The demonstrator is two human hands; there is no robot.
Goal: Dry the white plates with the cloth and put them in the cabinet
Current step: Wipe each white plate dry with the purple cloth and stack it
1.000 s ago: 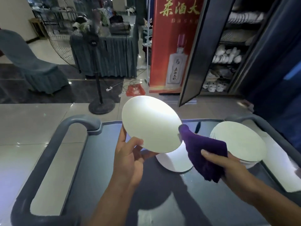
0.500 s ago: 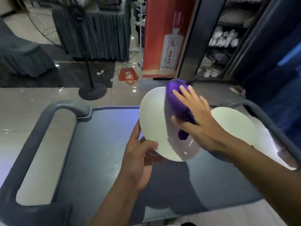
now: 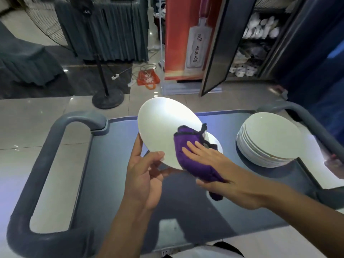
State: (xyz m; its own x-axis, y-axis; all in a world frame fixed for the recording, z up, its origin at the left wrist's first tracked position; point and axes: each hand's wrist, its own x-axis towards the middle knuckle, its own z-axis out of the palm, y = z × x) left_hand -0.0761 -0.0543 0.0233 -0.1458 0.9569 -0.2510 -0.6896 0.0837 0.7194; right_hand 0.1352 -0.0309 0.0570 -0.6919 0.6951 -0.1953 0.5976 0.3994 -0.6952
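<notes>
Left hand (image 3: pixel 143 175) fingers gripping white plate (image 3: pixel 167 131) rim; right hand (image 3: pixel 219 170) flat, fingers straight, pressing purple cloth (image 3: pixel 188 151) on it. Plate stack (image 3: pixel 268 138) waiting; cabinet (image 3: pixel 249 43) loading pending.

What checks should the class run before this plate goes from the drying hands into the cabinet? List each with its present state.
1. Left hand grips the held plate at its lower edge, thumb on the face: ok.
2. Right hand presses the purple cloth flat on the plate's lower right part: ok.
3. Whole face wiped dry: cannot tell; no wetness can be made out.
4. Back of the plate dried: cannot tell, it is hidden.
5. Cabinet door stands open, shelves with white dishes showing: ok.
6. Stack of plates on the cart sits apart from the held plate: ok.
</notes>
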